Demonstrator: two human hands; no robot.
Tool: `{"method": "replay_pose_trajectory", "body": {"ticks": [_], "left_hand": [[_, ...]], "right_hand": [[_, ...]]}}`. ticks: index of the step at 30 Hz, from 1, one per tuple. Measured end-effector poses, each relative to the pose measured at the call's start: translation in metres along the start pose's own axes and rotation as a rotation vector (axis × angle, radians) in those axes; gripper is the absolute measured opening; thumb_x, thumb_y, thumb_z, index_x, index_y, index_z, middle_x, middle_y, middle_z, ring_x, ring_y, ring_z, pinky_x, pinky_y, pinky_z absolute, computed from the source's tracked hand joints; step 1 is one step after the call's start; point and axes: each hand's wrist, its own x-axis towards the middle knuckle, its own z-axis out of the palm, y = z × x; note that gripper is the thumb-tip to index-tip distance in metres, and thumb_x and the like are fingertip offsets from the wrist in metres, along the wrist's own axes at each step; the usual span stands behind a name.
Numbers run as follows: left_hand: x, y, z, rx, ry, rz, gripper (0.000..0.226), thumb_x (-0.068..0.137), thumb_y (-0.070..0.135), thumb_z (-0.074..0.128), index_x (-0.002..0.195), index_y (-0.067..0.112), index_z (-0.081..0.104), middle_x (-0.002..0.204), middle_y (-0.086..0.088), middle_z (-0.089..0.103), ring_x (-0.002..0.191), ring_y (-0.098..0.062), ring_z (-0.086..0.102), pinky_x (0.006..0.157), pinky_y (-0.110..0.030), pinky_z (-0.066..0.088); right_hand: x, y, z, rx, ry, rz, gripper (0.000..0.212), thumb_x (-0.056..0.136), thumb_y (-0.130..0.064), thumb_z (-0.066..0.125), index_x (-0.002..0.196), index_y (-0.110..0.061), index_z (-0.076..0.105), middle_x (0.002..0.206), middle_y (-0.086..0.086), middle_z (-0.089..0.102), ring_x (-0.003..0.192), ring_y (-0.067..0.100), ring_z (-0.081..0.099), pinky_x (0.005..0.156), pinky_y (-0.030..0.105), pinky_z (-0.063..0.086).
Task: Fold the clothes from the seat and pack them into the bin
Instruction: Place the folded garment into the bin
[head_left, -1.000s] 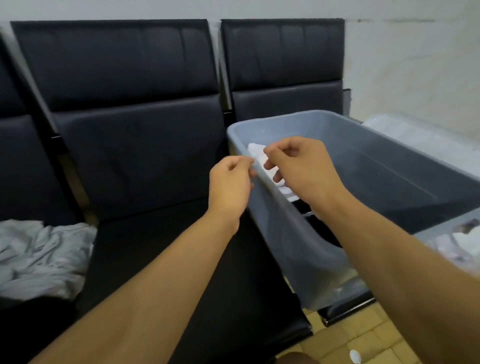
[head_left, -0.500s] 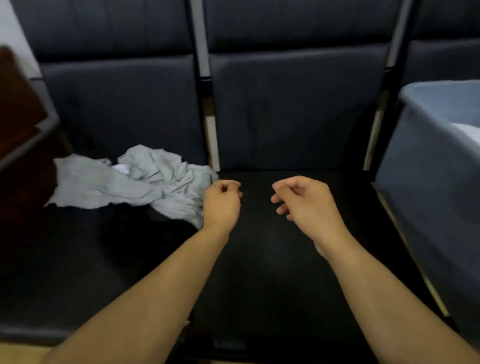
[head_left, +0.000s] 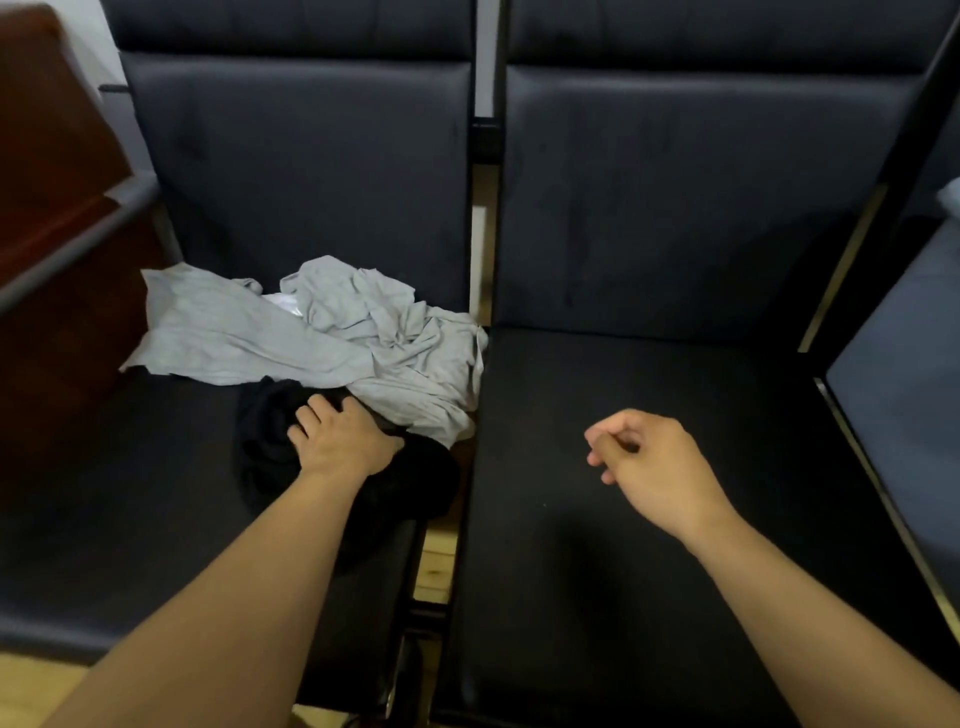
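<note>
A crumpled grey garment (head_left: 332, 332) lies on the left seat (head_left: 130, 493), with a bit of white cloth (head_left: 283, 302) showing in its folds. In front of it sits a bunched black garment (head_left: 265, 447), partly under the grey one. My left hand (head_left: 337, 441) is on the black garment, its fingertips sunk into the cloth, gripping it. Above the bare middle seat (head_left: 649, 519) my right hand (head_left: 649, 462) hovers, fingers loosely curled, holding nothing. The grey bin (head_left: 893, 415) shows only as a wall at the right edge; its inside is hidden.
Dark padded backrests (head_left: 675, 197) stand behind both seats. A dark red wooden panel (head_left: 47, 208) and a grey metal armrest (head_left: 78, 244) border the left seat. Wooden floor (head_left: 436, 566) shows through the gap between the seats.
The view has swung left, away from the bin. My left hand has moved from mid-air down onto the black garment and taken hold of it. My right hand stays over the middle seat.
</note>
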Motion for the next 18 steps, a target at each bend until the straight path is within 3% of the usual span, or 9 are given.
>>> {"method": "replay_pose_trajectory", "body": {"ticks": [4, 10, 12, 14, 15, 18], "left_hand": [[0.008, -0.014, 0.0, 0.063, -0.004, 0.069, 0.046, 0.093, 0.04, 0.066, 0.133, 0.019, 0.057, 0.142, -0.013, 0.043, 0.134, -0.033, 0.038, 0.114, -0.043, 0.028], [0.005, -0.016, -0.024, -0.146, -0.114, 0.19, 0.03, 0.097, 0.041, 0.061, 0.115, 0.018, 0.066, 0.125, -0.009, 0.061, 0.123, -0.033, 0.051, 0.108, -0.045, 0.041], [-0.002, -0.011, -0.037, -0.319, -0.183, 0.279, 0.022, 0.098, 0.037, 0.06, 0.099, 0.015, 0.062, 0.104, -0.006, 0.065, 0.103, -0.027, 0.06, 0.091, -0.039, 0.048], [-0.02, 0.0, -0.052, -0.451, -0.236, 0.396, 0.023, 0.099, 0.034, 0.061, 0.086, 0.016, 0.056, 0.081, -0.001, 0.06, 0.079, -0.018, 0.058, 0.07, -0.031, 0.043], [-0.031, 0.008, -0.057, -0.477, -0.252, 0.462, 0.023, 0.098, 0.034, 0.062, 0.086, 0.016, 0.057, 0.08, -0.001, 0.06, 0.076, -0.016, 0.056, 0.069, -0.031, 0.042], [-0.06, 0.031, -0.064, -0.517, -0.326, 0.684, 0.016, 0.097, 0.04, 0.062, 0.096, 0.024, 0.062, 0.085, 0.006, 0.066, 0.081, -0.011, 0.058, 0.085, -0.033, 0.044]], "right_hand": [[0.001, 0.001, 0.002, -0.024, 0.009, 0.006, 0.012, 0.1, -0.029, 0.06, 0.093, -0.036, 0.068, 0.083, -0.014, 0.073, 0.074, 0.001, 0.07, 0.066, 0.018, 0.047], [-0.006, -0.003, 0.009, -0.021, -0.026, -0.025, 0.012, 0.1, -0.027, 0.06, 0.095, -0.035, 0.068, 0.085, -0.014, 0.072, 0.076, 0.002, 0.07, 0.066, 0.017, 0.047], [-0.007, -0.004, 0.011, 0.002, -0.061, -0.043, 0.012, 0.1, -0.027, 0.061, 0.095, -0.035, 0.069, 0.087, -0.014, 0.073, 0.079, 0.002, 0.07, 0.071, 0.019, 0.049], [-0.008, -0.003, 0.014, 0.015, -0.1, -0.073, 0.008, 0.097, -0.029, 0.065, 0.099, -0.035, 0.07, 0.094, -0.016, 0.073, 0.091, -0.001, 0.067, 0.083, 0.022, 0.051], [-0.009, -0.003, 0.016, 0.026, -0.124, -0.1, 0.011, 0.095, -0.032, 0.068, 0.105, -0.035, 0.07, 0.103, -0.018, 0.072, 0.1, -0.003, 0.064, 0.091, 0.023, 0.049], [-0.015, -0.006, 0.022, 0.099, -0.214, -0.219, 0.055, 0.085, -0.045, 0.077, 0.135, -0.041, 0.054, 0.138, -0.023, 0.055, 0.131, -0.007, 0.046, 0.11, 0.022, 0.037]]}}
